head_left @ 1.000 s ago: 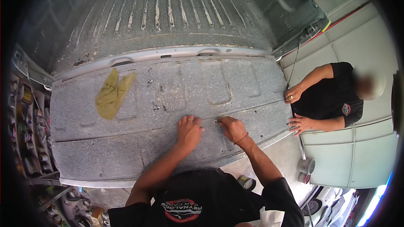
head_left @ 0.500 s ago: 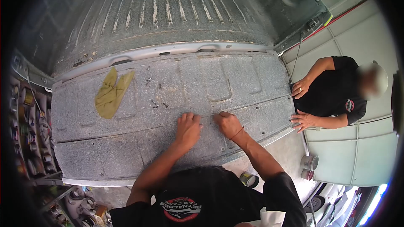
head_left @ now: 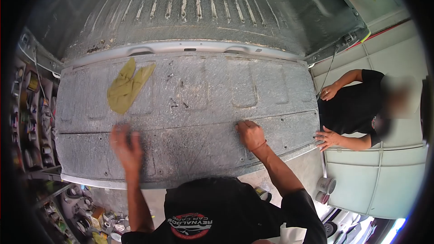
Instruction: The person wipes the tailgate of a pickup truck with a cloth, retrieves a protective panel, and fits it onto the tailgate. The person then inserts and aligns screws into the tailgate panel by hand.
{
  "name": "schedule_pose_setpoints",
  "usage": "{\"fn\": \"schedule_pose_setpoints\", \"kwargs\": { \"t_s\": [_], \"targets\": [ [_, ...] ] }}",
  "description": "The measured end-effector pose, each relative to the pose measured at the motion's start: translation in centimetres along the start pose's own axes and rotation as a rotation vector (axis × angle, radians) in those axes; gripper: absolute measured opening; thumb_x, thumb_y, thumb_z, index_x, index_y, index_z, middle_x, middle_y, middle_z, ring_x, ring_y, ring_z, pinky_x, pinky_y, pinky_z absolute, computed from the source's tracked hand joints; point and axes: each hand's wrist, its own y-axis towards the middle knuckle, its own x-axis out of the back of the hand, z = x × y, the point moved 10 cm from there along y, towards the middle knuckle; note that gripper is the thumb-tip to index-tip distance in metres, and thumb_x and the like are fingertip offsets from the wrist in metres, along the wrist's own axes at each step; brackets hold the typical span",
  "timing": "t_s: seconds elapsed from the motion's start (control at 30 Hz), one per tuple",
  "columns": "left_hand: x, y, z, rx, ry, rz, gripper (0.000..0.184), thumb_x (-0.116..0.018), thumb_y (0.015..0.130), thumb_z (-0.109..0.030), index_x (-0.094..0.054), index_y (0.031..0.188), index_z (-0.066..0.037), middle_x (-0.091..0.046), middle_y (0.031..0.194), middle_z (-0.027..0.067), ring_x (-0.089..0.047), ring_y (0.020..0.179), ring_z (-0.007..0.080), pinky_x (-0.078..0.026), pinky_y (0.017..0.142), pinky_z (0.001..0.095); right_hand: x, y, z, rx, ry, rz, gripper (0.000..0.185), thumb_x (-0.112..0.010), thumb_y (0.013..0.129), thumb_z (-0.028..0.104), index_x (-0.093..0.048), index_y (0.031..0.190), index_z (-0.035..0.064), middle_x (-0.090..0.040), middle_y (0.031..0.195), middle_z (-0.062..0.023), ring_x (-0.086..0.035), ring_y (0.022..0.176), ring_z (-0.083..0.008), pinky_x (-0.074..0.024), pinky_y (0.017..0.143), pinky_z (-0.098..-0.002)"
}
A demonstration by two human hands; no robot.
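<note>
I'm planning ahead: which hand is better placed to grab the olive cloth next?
Probably the left hand: it's nearer the olive cloth, blurred but apparently open; the right hand is farther off and curled.

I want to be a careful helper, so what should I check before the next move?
1. Yellowish cloth apart from the left hand: ok, there is a gap.
2. Right hand empty: cannot tell, its curl hides the inside.
3. Panel free of small dark pieces: not ok, several lie on it.
4. Other person's nearer hand well away from the panel: not ok, it is at the edge.
</note>
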Motion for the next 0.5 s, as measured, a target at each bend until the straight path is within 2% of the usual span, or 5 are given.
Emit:
{"fn": "schedule_pose_setpoints", "kwargs": {
  "t_s": [0.17,0.27,0.33,0.4,0.5],
  "targets": [
    [11.1,-2.2,22.1,0.416,0.7,-0.293,0.07,-0.062,0.085,-0.055,-0.053,0.13,-0.002,-0.05,0.13,0.0268,-0.044,0.125,0.0432,-0.034,0.103,0.0532,0.5,-0.2,0.5,0.031,-0.013,-0.033,0.005,-0.061,0.081,0.012,-0.065,0.084,0.01,-0.063,0.077,-0.0111,-0.065,0.073,-0.0302,-0.0545,0.062,-0.0404],
    [15.9,-5.7,28.4,0.698,1.001,-0.458,0.093,-0.051,0.077,-0.078,-0.052,0.131,-0.002,-0.056,0.12,0.0243,-0.05,0.117,0.0429,-0.039,0.099,0.053,0.0,-0.3,0.9,0.03,-0.135,-0.016,0.006,-0.062,0.081,0.014,-0.066,0.084,0.0112,-0.063,0.078,-0.01,-0.065,0.073,-0.0294,-0.0545,0.061,-0.0402],
    [17.1,-7.3,31.9,0.814,0.997,-0.435,0.098,-0.048,0.076,-0.082,-0.053,0.129,0.0,-0.06,0.116,0.0261,-0.056,0.109,0.0455,-0.042,0.095,0.0522,1.0,0.2,1.5,0.013,-0.156,0.021,0.008,-0.061,0.083,0.017,-0.067,0.083,0.011,-0.064,0.078,-0.01,-0.066,0.072,-0.03,-0.0546,0.061,-0.0406],
    [16.7,-8.3,34.7,0.957,0.543,-0.364,0.096,-0.048,0.077,-0.08,-0.056,0.123,0.004,-0.062,0.111,0.0297,-0.058,0.104,0.0477,-0.044,0.092,0.0513,0.8,0.7,1.6,-0.008,-0.178,0.06,0.012,-0.061,0.085,0.02,-0.068,0.082,0.0108,-0.065,0.077,-0.01,-0.066,0.07,-0.0307,-0.0547,0.061,-0.0409],
    [16.8,-8.7,36.0,0.937,0.394,-0.427,0.09,-0.05,0.083,-0.071,-0.055,0.122,0.009,-0.059,0.117,0.034,-0.055,0.11,0.0487,-0.042,0.093,0.0502,-0.7,1.3,-0.2,-0.149,-0.182,0.158,0.024,-0.059,0.09,0.029,-0.07,0.08,0.0096,-0.065,0.074,-0.0124,-0.066,0.067,-0.0342,-0.0543,0.061,-0.0429]
  ]
}}
